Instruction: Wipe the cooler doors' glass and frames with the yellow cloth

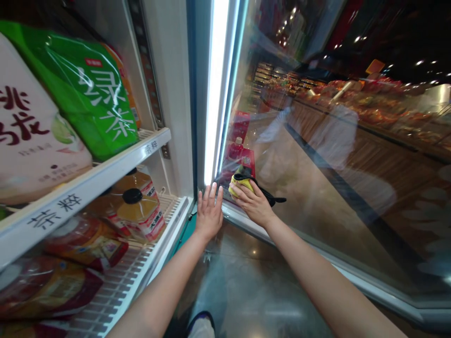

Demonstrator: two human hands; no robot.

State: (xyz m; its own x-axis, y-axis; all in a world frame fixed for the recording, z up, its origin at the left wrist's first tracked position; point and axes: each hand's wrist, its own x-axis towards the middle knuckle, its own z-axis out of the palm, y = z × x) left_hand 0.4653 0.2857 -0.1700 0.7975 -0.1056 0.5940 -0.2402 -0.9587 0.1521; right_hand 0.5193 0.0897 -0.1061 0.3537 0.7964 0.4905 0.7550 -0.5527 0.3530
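Note:
My right hand (254,203) presses a folded yellow and black cloth (243,182) against the lower hinge-side corner of the glass door (317,188). Part of the cloth's dark edge hangs out to the right of my fingers. Beside it, my left hand (210,211) has its fingers stretched upward, laid at the foot of the bright light strip (214,94) on the cabinet's edge. Nothing shows in the left hand; its palm side is hidden.
On the left, an upper shelf (116,164) carries a green package (77,89) and a pale package (31,126). Below, bottles with amber drink (141,211) stand on a white wire shelf (130,272). A shoe (201,325) shows on the shiny floor (253,281).

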